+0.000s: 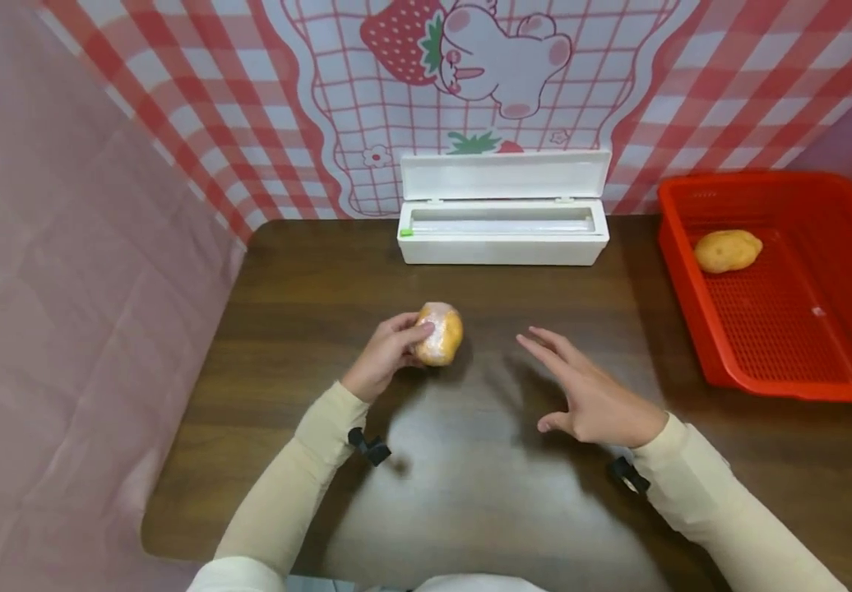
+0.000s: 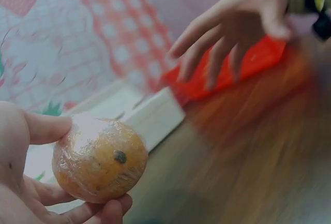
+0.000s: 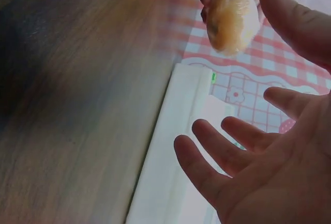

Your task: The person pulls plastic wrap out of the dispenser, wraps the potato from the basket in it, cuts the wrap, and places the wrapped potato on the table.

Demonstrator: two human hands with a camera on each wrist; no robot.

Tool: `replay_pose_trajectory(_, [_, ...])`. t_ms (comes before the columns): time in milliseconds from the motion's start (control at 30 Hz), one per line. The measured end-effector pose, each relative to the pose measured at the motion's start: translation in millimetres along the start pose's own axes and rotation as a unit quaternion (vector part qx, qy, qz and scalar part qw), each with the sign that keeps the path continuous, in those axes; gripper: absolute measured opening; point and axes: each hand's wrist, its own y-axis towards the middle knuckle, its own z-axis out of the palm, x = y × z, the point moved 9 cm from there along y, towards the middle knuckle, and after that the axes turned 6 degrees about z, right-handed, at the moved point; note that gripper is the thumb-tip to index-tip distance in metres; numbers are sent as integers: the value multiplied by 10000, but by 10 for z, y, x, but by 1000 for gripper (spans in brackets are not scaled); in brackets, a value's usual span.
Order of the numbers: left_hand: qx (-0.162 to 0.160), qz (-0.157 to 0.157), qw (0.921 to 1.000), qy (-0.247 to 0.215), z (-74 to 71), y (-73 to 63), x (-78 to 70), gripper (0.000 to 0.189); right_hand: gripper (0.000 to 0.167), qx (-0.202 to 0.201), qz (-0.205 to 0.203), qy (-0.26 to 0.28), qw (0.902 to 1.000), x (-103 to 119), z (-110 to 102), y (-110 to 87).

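My left hand (image 1: 389,349) grips a yellow-tan potato (image 1: 446,335) wrapped in shiny clear film, thumb on one side and fingers around the other. Up close in the left wrist view, the wrapped potato (image 2: 103,164) shows a dark spot and wrinkled film over its skin. To its right, my right hand (image 1: 595,399) is held over the table with fingers extended and spread, holding nothing. In the right wrist view, the palm of the right hand (image 3: 279,167) faces the potato (image 3: 232,22) across a gap.
A white cling film box (image 1: 503,251) stands at the table's back edge with its lid up and a roll inside. At right, a red plastic basket (image 1: 729,366) holds an unwrapped potato (image 1: 728,251). A checked cloth (image 1: 226,107) hangs behind the wooden table (image 1: 293,288).
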Motion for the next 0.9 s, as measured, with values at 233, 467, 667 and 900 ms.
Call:
replay_pose_trajectory(233, [-948, 47, 9945, 440, -631, 196, -88, 45, 112, 68, 182, -214, 9996, -80, 28, -11])
replay_pose_trajectory(467, [-1645, 276, 9721, 1650, -1114, 387, -222, 58, 96, 345, 451, -1014, 9932, -220, 152, -36])
replay_pose_trajectory(667, [-1850, 495, 9388, 2862, -1322, 588, -435, 51, 87, 526, 719, -1405, 9861, -383, 226, -132])
replay_pose_trajectory(900, [-1701, 485, 9205, 3484, -1447, 841, -551, 50, 84, 530, 734, -1651, 9821, -410, 241, -132])
